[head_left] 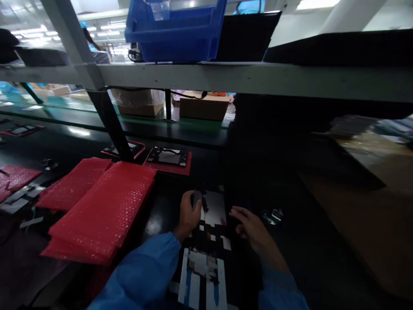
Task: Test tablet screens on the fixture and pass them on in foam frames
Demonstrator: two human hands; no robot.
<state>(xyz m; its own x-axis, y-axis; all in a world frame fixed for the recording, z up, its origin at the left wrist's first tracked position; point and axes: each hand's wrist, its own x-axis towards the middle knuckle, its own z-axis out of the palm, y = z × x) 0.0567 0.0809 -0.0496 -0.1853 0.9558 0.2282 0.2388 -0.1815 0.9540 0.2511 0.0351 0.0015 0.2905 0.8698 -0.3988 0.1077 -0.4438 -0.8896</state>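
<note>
My left hand (189,213) is closed around a small dark part at the left edge of a flat dark device with a shiny metal panel (214,209) lying on the black bench. At the device's right edge rests my right hand (250,224), fingers curled inward; whether it grips anything is hidden. Nearer to me, a second flat assembly with white and blue strips (203,280) lies between my blue sleeves.
Stacks of red bubble-wrap bags (103,206) lie to the left. Two devices on red bags (169,158) sit farther back beside a slanted black post (111,125). A small metal piece (272,215) lies to the right. A shelf overhead (258,79) carries a blue bin (176,30). Cardboard boxes (203,107) stand behind.
</note>
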